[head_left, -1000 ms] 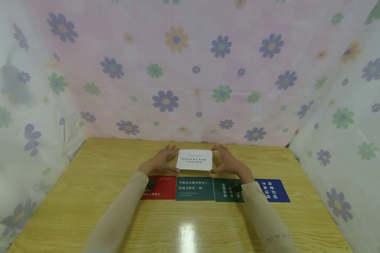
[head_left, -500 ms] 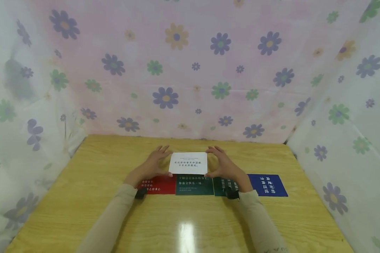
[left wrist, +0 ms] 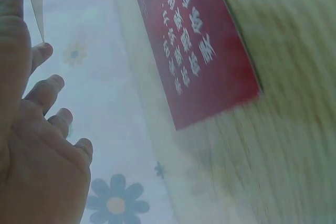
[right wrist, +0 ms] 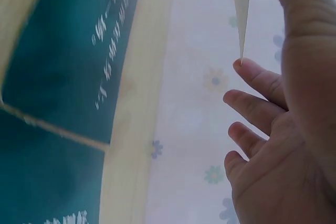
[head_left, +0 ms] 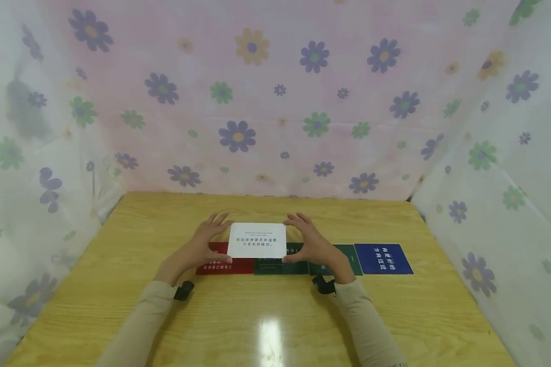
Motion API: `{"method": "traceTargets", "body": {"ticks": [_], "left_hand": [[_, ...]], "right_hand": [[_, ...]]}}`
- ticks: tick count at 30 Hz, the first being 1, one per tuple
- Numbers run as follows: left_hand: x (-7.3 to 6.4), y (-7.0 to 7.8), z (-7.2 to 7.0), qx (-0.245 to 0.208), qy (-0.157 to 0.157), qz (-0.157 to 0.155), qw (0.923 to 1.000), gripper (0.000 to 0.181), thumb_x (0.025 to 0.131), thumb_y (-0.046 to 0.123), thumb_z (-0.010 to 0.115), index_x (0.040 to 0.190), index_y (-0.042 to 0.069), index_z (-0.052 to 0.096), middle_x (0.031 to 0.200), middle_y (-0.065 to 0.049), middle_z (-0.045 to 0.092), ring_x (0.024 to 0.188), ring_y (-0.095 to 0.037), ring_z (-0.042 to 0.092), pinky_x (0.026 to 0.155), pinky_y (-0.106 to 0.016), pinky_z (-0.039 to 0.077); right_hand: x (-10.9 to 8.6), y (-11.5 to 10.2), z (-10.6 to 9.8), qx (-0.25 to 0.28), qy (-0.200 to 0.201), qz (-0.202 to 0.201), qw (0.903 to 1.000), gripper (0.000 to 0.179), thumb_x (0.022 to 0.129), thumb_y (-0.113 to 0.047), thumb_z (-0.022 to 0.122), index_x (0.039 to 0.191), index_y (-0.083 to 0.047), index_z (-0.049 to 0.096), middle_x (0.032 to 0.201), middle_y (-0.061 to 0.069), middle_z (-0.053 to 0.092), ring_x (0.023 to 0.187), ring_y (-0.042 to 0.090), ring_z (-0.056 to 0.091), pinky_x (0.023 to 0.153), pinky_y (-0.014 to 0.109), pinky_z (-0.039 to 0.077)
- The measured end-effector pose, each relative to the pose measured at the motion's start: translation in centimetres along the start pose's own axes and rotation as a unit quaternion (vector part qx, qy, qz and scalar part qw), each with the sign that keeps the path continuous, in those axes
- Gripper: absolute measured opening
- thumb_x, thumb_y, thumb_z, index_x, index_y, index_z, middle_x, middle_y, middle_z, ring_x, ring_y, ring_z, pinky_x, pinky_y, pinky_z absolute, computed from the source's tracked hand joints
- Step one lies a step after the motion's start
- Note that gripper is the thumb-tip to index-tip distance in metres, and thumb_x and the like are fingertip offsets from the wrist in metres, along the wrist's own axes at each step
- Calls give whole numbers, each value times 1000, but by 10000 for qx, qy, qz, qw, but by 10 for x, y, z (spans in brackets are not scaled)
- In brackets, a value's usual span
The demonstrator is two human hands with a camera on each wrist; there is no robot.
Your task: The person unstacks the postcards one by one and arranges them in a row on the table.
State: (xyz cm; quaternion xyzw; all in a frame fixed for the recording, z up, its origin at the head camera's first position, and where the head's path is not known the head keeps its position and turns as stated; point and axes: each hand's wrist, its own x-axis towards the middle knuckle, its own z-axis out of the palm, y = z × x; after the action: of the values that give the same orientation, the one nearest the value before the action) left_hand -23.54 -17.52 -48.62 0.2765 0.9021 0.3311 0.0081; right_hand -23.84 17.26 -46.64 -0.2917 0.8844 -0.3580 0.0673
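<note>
A white card [head_left: 257, 240] with dark printed lettering is held up between the two hands, in front of a row of coloured cards. My left hand [head_left: 197, 250] pinches its left side, index finger at the top corner and thumb at the bottom one. The right hand [head_left: 314, 250] grips the opposite side the same way. Both wrist views catch the white card almost edge-on, with the other fingers spread behind it. Below lie a red card [head_left: 206, 269] and a green card [head_left: 271, 267], both partly covered by the white one in the head view.
Farther right in the row lie a second green card [head_left: 349, 255] and a blue card [head_left: 383, 259], on a wood-grain table [head_left: 239, 326]. A flower-patterned curtain [head_left: 275, 153] encloses the back and both sides. Dark camera mounts [head_left: 323, 285] hang at the wrists.
Both hands have carried the white card left and toward the person, from behind the row to overlapping the red and green cards. The view has also tilted slightly.
</note>
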Motion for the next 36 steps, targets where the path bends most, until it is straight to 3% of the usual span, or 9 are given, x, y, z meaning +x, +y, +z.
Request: {"method": "traceTargets", "body": {"ticks": [6, 11, 19, 28, 36], "left_hand": [[-15, -1, -6, 393, 169, 87, 9990, 102, 73, 29, 92, 155, 1, 39, 165, -26, 23, 150, -58, 9, 116, -78, 8], [-26, -1, -9, 675, 106, -56, 9977, 105, 72, 35, 92, 154, -2, 39, 163, -29, 26, 148, -59, 12, 114, -79, 11], [-43, -3, -15, 737, 40, -131, 9972, 105, 70, 38, 92, 153, -2, 40, 162, -30, 27, 147, -60, 14, 112, -81, 12], [-54, -16, -24, 928, 71, -89, 9956, 106, 68, 39, 92, 151, -4, 42, 159, -34, 29, 144, -64, 17, 105, -86, 16], [-64, -27, -33, 1030, -159, -348, 9939, 107, 69, 42, 90, 153, -3, 40, 161, -32, 26, 145, -63, 15, 108, -83, 13]], "right_hand": [[1, -11, 12, -282, 22, -145, 9995, 97, 77, -29, 91, 154, -1, 39, 166, 19, 25, 157, 39, 6, 119, 67, 24], [5, -17, 22, -521, -33, -230, 9984, 98, 76, -34, 91, 153, 0, 41, 165, 20, 28, 156, 40, 10, 120, 66, 25], [9, -29, 36, -828, -6, -241, 9963, 98, 72, -36, 94, 150, 1, 47, 164, 21, 31, 155, 41, 14, 121, 64, 23], [18, -40, 50, -1104, 12, -184, 9937, 99, 73, -41, 92, 151, -3, 46, 164, 18, 32, 156, 39, 16, 123, 59, 24], [27, -58, 58, -1180, -48, -125, 9929, 94, 71, -41, 93, 147, -4, 52, 162, 19, 35, 154, 42, 20, 124, 59, 20]]}}
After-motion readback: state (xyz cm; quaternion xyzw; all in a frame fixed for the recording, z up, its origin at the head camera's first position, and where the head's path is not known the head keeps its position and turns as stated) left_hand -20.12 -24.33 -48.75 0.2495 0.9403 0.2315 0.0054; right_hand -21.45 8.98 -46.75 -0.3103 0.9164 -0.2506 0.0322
